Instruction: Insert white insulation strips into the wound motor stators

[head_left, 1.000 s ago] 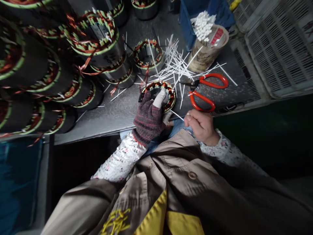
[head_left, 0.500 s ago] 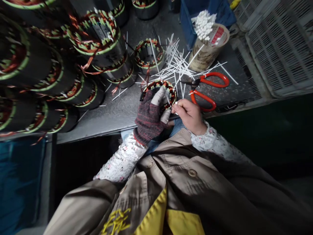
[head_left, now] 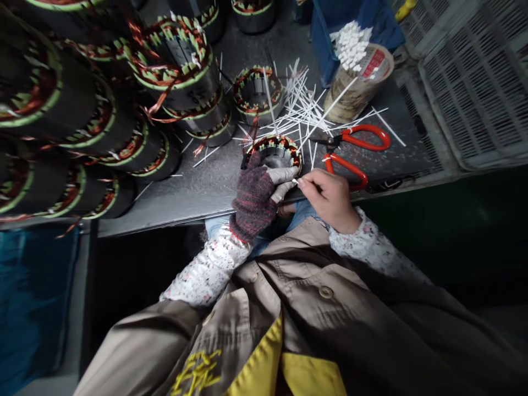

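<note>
Bracing the round copper-wound motor stator at the grey metal table's near edge with the dark knit-gloved left hand, fingers curled on its rim; pinching a thin white plastic strip between thumb and forefinger of the bare right hand, tip beside that rim. Judged as strip insertion, calling for the tip lined up with a slot and the stator kept steady. Cannot read the tan roll's red label or the beige jacket's yellow characters.

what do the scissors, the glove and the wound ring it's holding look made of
Scissors: glossy red handles, likely plastic-coated; dull dark metal blades. Glove: knitted yarn, dark-and-red weave, pale fingertips. Wound ring: shiny copper-coloured wire coils with green slips, probably insulating paper or plastic, on a grey metal-looking core.
</note>
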The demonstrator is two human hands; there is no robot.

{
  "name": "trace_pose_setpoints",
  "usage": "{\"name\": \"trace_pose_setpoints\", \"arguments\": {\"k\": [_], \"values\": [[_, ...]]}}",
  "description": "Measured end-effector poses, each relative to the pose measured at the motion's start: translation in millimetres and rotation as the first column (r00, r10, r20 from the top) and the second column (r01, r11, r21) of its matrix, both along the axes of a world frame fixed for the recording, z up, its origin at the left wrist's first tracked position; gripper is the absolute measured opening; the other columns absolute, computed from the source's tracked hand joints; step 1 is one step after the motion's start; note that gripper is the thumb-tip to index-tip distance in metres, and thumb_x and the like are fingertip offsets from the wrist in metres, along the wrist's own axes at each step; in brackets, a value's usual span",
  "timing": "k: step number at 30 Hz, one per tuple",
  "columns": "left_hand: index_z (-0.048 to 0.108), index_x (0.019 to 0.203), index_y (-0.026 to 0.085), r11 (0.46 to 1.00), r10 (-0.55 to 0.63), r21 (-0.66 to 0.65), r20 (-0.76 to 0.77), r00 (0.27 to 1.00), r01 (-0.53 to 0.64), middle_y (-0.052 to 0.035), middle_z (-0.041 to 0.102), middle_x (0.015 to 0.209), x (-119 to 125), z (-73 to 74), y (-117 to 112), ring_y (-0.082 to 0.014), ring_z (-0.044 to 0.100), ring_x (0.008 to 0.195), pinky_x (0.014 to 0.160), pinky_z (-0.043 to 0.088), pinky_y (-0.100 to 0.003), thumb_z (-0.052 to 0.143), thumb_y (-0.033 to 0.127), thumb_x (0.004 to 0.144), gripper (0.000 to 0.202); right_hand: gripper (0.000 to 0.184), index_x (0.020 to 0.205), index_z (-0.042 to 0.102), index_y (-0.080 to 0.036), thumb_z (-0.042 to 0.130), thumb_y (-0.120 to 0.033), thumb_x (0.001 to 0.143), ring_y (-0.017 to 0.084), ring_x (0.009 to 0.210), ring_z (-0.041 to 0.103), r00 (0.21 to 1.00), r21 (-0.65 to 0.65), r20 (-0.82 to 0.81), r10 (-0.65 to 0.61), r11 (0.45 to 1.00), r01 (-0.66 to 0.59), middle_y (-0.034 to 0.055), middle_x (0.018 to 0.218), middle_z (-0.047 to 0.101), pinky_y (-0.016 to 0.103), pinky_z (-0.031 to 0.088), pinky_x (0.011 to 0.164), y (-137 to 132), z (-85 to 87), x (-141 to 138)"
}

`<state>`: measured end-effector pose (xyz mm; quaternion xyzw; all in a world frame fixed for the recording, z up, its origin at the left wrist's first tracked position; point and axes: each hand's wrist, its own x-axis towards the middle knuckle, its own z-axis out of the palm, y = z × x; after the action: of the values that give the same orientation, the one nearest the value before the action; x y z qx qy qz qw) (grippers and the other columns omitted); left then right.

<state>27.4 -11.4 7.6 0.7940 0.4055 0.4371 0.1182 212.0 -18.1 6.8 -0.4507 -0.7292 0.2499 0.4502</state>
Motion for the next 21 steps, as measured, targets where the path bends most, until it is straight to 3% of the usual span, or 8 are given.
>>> {"name": "trace_pose_setpoints", "arguments": {"k": [5, 10, 14, 17, 19, 21], "values": [[0.071, 0.105, 0.025, 1.0, -0.024, -0.003, -0.056, 0.998, 0.023, -0.0008, 0.079, 0.099, -3.4, -3.8, 2.5, -0.0178, 0.074, 0.097, 0.112, 0.052, -0.049, 0.054, 0.034, 0.103, 0.019, 0.024, 0.065, 0.052, -0.021, 0.06, -0.028, 0.087, 0.011, 0.057, 0.045, 0.998, -0.007, 0.047, -0.048, 0.999, 0.049, -0.0016, 0.065, 0.053, 0.028, 0.034, 0.057, 8.3, -0.6, -3.7], [0.07, 0.105, 0.023, 0.997, 0.006, 0.071, -0.087, 0.996, 0.0, -0.0051, 0.077, 0.106, -2.6, -6.1, 3.6, -0.0203, 0.073, 0.104, 0.108, 0.054, -0.05, 0.054, 0.033, 0.101, 0.02, 0.03, 0.062, 0.05, -0.021, 0.055, -0.027, 0.091, 0.012, 0.058, 0.046, 0.985, -0.056, 0.114, 0.132, 0.99, -0.126, -0.0017, 0.061, 0.048, 0.029, 0.031, 0.056, 0.3, 21.7, 1.4], [0.066, 0.109, 0.021, 0.993, -0.02, 0.118, -0.086, 0.996, 0.03, -0.0056, 0.075, 0.106, -4.3, -3.4, 1.9, -0.0204, 0.072, 0.105, 0.104, 0.056, -0.047, 0.053, 0.03, 0.102, 0.017, 0.028, 0.07, 0.06, -0.02, 0.057, -0.028, 0.097, 0.012, 0.066, 0.053, 0.963, -0.055, -0.163, 0.215, 0.973, -0.226, -0.0006, 0.07, 0.056, 0.029, 0.04, 0.062, -7.8, 40.3, 13.1], [0.061, 0.121, 0.021, 0.995, -0.03, 0.095, -0.111, 0.993, 0.041, -0.008, 0.073, 0.117, -7.2, -3.8, 0.2, -0.0237, 0.069, 0.115, 0.109, 0.055, -0.048, 0.051, 0.037, 0.103, 0.026, 0.031, 0.078, 0.068, -0.022, 0.058, -0.043, 0.098, 0.016, 0.081, 0.062, 0.885, -0.148, -0.346, 0.311, 0.913, -0.379, 0.0027, 0.086, 0.064, 0.031, 0.047, 0.07, -11.3, 38.2, 18.2], [0.057, 0.128, 0.022, 0.997, -0.014, 0.077, -0.091, 0.996, 0.021, -0.008, 0.072, 0.123, -7.6, -4.6, 0.0, -0.0241, 0.067, 0.12, 0.11, 0.055, -0.047, 0.05, 0.037, 0.103, 0.029, 0.035, 0.077, 0.066, -0.022, 0.058, -0.049, 0.098, 0.016, 0.077, 0.061, 0.807, -0.245, -0.482, 0.342, 0.832, -0.499, 0.0019, 0.081, 0.064, 0.031, 0.048, 0.067, -15.3, 32.9, 19.9], [0.052, 0.136, 0.023, 0.998, -0.012, 0.058, -0.054, 0.998, 0.015, -0.007, 0.071, 0.126, -6.4, -4.3, 0.6, -0.0219, 0.067, 0.121, 0.107, 0.057, -0.044, 0.048, 0.031, 0.105, 0.032, 0.035, 0.072, 0.061, -0.022, 0.059, -0.045, 0.098, 0.013, 0.064, 0.054, 0.755, -0.281, -0.597, 0.273, 0.81, -0.515, -0.0019, 0.067, 0.056, 0.029, 0.043, 0.061, -19.8, 31.4, 21.6]]}}
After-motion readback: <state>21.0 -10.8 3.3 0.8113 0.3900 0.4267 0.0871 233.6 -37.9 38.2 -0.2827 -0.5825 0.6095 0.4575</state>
